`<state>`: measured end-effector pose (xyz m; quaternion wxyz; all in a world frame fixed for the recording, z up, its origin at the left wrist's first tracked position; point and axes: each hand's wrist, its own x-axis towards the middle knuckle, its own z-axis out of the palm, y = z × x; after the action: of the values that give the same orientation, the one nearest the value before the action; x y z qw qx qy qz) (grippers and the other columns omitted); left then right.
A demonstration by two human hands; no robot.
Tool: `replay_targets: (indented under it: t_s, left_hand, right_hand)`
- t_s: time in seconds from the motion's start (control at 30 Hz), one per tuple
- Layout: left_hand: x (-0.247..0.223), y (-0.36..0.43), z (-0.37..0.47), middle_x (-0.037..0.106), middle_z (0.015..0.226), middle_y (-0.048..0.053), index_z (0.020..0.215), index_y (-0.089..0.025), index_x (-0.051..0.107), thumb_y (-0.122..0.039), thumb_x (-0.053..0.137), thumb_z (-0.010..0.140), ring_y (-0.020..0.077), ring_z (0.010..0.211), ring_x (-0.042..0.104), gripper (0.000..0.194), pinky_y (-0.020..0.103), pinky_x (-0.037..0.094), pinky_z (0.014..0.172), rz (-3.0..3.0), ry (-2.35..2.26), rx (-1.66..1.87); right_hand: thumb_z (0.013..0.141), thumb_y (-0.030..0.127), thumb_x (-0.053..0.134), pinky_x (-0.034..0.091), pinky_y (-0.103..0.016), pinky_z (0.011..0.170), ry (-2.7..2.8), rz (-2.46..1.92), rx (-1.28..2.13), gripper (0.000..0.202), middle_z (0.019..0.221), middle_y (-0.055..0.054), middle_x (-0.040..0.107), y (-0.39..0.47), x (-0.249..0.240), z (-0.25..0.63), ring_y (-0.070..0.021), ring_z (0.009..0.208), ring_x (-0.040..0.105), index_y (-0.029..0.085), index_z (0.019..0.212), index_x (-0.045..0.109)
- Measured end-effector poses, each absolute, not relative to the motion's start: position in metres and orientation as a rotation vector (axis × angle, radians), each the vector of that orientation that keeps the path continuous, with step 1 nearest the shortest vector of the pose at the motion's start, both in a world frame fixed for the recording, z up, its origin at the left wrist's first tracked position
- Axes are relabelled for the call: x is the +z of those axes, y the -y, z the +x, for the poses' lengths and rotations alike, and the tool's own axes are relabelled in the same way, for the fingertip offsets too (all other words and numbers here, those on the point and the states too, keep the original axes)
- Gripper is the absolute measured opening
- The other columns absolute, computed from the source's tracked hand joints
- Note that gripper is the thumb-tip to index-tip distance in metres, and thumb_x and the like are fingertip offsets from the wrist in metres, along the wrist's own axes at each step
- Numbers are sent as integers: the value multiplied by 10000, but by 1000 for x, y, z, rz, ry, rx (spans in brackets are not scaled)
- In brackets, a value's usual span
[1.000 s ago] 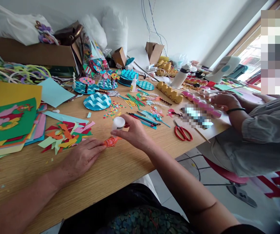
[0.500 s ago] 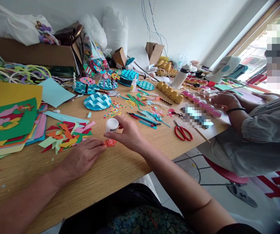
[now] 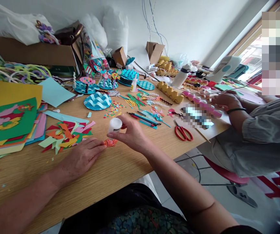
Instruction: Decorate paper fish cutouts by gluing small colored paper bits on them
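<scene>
One orange cutout (image 3: 111, 143) between hands (image 3: 80, 159) (image 3: 133, 132)

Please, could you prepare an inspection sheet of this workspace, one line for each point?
Surface: wooden table, bare along its near edge; small paper bits lie on it.
Things in hand: white bottle, held above the table; small orange piece lies beside the left fingertips.
Clutter: coloured scraps, paper stack, pens, red-handled scissors with blades apart.
Grip: left hand rests on the table, its grip open; right hand has its grip closed on the bottle.
Cables: thin wires hang on the wall; their ends cannot be told.
Surroundings: another person in a grey sleeve works at right.
</scene>
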<state>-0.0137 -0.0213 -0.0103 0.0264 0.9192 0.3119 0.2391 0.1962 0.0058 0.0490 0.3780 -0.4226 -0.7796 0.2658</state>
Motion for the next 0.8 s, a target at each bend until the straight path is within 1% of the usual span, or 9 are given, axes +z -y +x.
replay_targets:
  t_s: [0.2, 0.4, 0.63, 0.8]
  left_hand:
    - [-9, 21, -13, 634, 1068, 54, 1079, -192, 584, -178, 398, 896, 211, 1012, 555, 261, 401, 460, 877, 2843, -960, 743]
    - [-8, 21, -13, 642, 1056, 54, 1087, -189, 589, -190, 383, 903, 211, 1003, 559, 277, 402, 459, 881, 2872, -967, 728]
    - [-8, 21, -13, 639, 1056, 65, 1075, -184, 597, -190, 385, 899, 217, 1002, 559, 276, 406, 465, 862, 2841, -975, 714]
    - [-9, 22, -14, 633, 1069, 59, 1078, -193, 592, -195, 384, 903, 217, 1023, 551, 272, 411, 458, 881, 2837, -987, 712]
  right_hand:
    - [690, 399, 655, 390, -227, 647, 2001, -1112, 706, 318, 794, 2, 582, -7, 44, 193, -105, 719, 510, 169, 889, 563]
    - [688, 395, 663, 373, -228, 628, 1991, -1180, 670, 276, 744, 7, 566, -10, 48, 204, -104, 698, 496, 164, 797, 557]
    - [674, 386, 679, 370, -226, 625, 1967, -1196, 647, 299, 770, 7, 570, -6, 48, 212, -104, 705, 494, 168, 843, 563]
    - [698, 369, 658, 365, -227, 627, 1997, -1160, 673, 247, 747, 12, 559, -3, 49, 207, -103, 705, 497, 168, 791, 549]
